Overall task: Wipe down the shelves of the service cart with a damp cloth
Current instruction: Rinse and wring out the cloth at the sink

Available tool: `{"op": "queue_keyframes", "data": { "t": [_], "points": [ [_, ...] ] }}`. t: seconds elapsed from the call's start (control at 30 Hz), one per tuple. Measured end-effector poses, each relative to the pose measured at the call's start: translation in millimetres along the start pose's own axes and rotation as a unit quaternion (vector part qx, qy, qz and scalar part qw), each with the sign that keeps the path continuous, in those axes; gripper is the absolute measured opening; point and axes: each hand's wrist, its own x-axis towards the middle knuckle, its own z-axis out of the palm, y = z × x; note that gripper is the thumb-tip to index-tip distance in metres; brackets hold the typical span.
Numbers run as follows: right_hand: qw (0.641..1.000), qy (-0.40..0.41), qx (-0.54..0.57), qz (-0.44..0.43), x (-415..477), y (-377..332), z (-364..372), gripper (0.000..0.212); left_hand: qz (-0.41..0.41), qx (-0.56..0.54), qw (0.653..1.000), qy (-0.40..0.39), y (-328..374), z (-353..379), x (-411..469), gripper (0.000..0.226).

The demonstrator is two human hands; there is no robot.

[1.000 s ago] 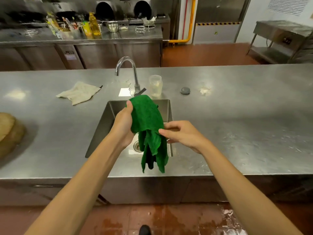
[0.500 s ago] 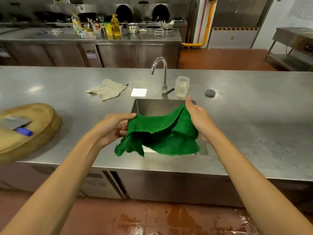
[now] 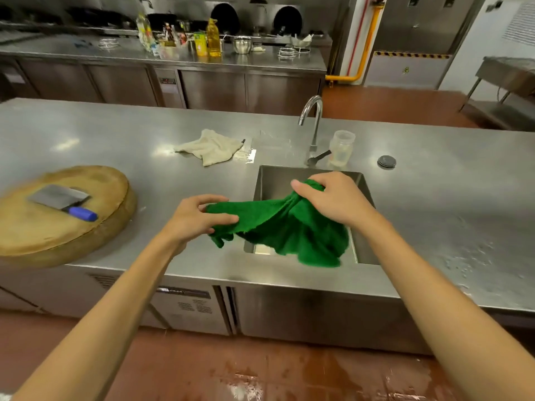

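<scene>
Steel counter [image 3: 434, 198], sink [image 3: 275, 180]: your left hand [image 3: 197, 218] pinches green cloth [image 3: 289, 227] at 9 o'clock edge, right hand [image 3: 333, 198] grips 1 o'clock end; possibly damp.

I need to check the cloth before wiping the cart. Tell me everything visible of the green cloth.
The green cloth is plain deep-green, terry-like, with a rough edge. It hangs in the air, spread between two hands: the left hand pinches its left end, the right hand grips a bunched upper corner. Loose folds droop over the front of the sink; whether they touch steel is unclear.
</scene>
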Motion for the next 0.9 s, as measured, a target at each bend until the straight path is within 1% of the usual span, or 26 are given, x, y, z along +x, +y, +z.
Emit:
{"op": "queue_keyframes", "data": {
  "t": [0.07,0.13,0.17,0.23,0.27,0.3,0.33,0.4,0.43,0.47,0.5,0.53,0.57,0.63,0.67,0.7,0.8,0.83,0.9],
  "points": [
    [1.000,0.001,0.027,-0.006,4.5,-10.0,5.2,0.058,0.040,0.083,0.996,-0.009,-3.7,-3.1,2.5,0.067],
    [0.998,-0.009,0.068,-0.006,11.7,-15.5,8.6,0.053,0.073,0.151,0.986,-0.009,-6.1,-2.9,7.2,0.078],
    [0.996,-0.008,0.085,-0.007,15.0,-17.2,9.9,0.052,0.092,0.162,0.982,-0.009,-6.8,-1.6,9.3,0.075],
    [0.993,0.009,0.118,-0.018,21.9,-20.5,11.5,0.056,0.132,0.152,0.980,-0.011,-6.9,2.5,11.3,0.051],
    [0.991,0.014,0.130,-0.022,25.1,-23.0,11.3,0.059,0.144,0.159,0.977,0.002,-9.1,3.8,15.3,0.042],
    [0.990,0.011,0.140,-0.025,29.2,-24.9,11.3,0.061,0.151,0.173,0.973,0.023,-12.0,4.7,20.5,0.040],
    [0.989,0.004,0.148,-0.031,34.2,-26.9,11.7,0.060,0.141,0.204,0.968,0.046,-14.5,4.0,26.2,0.039],
    [0.987,-0.008,0.153,-0.051,46.9,-30.6,14.3,0.061,0.121,0.224,0.966,0.045,-7.9,3.4,28.5,0.042],
    [0.987,-0.012,0.147,-0.066,54.0,-33.2,17.2,0.061,0.121,0.195,0.973,0.029,-3.3,4.4,28.2,0.051],
    [0.988,-0.015,0.132,-0.082,61.0,-36.3,21.5,0.061,0.125,0.138,0.983,-0.001,3.3,6.7,27.1,0.058],
    [0.989,-0.020,0.110,-0.097,67.6,-38.8,26.2,0.060,0.128,0.081,0.988,-0.034,12.2,11.4,24.6,0.062],
    [0.990,-0.025,0.088,-0.109,74.1,-40.4,31.8,0.059,0.129,0.052,0.988,-0.065,17.7,17.0,25.0,0.063],
    [0.990,-0.030,0.070,-0.119,80.9,-41.1,37.6,0.057,0.135,0.053,0.986,-0.080,21.1,23.3,26.8,0.065],
    [0.989,-0.041,0.057,-0.127,95.5,-39.7,45.5,0.051,0.132,0.096,0.986,-0.045,20.4,33.3,38.3,0.070],
    [0.989,-0.048,0.054,-0.127,103.1,-37.2,47.2,0.048,0.122,0.105,0.987,-0.026,20.2,36.3,45.2,0.067],
    [0.989,-0.056,0.051,-0.129,110.0,-34.0,47.5,0.045,0.107,0.091,0.990,-0.021,21.7,39.1,50.1,0.060],
    [0.987,-0.075,0.051,-0.133,131.4,-20.3,48.5,0.036,0.029,0.024,0.998,-0.046,31.3,45.1,61.6,0.026],
    [0.987,-0.076,0.057,-0.132,138.5,-15.3,50.6,0.035,-0.004,-0.006,0.999,-0.048,34.6,47.0,64.4,0.022],
    [0.986,-0.079,0.096,-0.109,151.2,-5.0,53.7,0.029,-0.065,-0.096,0.992,-0.048,39.8,50.2,67.6,0.028]
  ]
}}
